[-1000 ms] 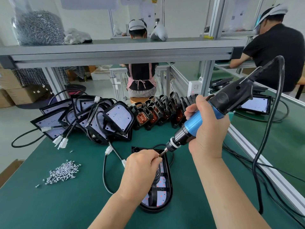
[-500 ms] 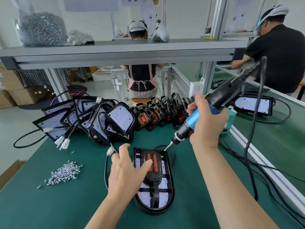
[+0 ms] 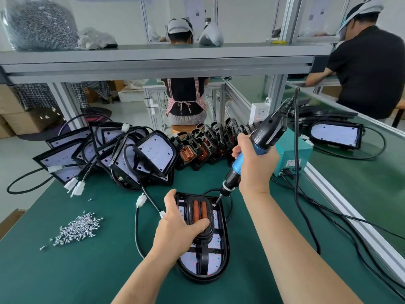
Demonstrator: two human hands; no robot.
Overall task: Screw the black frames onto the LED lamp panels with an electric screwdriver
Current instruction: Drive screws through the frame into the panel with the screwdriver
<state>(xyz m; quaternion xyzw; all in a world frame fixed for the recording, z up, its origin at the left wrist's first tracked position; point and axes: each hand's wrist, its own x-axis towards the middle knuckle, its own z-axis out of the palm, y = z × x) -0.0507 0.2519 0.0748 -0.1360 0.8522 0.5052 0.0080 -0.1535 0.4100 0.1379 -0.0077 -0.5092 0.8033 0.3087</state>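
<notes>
An LED lamp panel (image 3: 210, 263) lies flat on the green mat in front of me, with a black frame (image 3: 205, 255) and an orange insert on top of it. My left hand (image 3: 177, 224) grips the frame, the thumb across the orange part and the fingers over the left edge. My right hand (image 3: 255, 166) holds the blue and black electric screwdriver (image 3: 254, 148) tilted down to the left. Its bit tip touches the frame near the top right corner. A pile of small silver screws (image 3: 76, 229) lies on the mat to the left.
Several LED panels with cables and white plugs (image 3: 114, 154) lean in a heap at the back left. A row of black frames with orange inserts (image 3: 203, 143) stands behind. A teal box (image 3: 291, 156) and black cables lie at right. Two other people work at benches beyond.
My left hand moved from the bit tip onto the frame and now grips it. The screwdriver came down, and its tip now sits on the frame's top right corner.
</notes>
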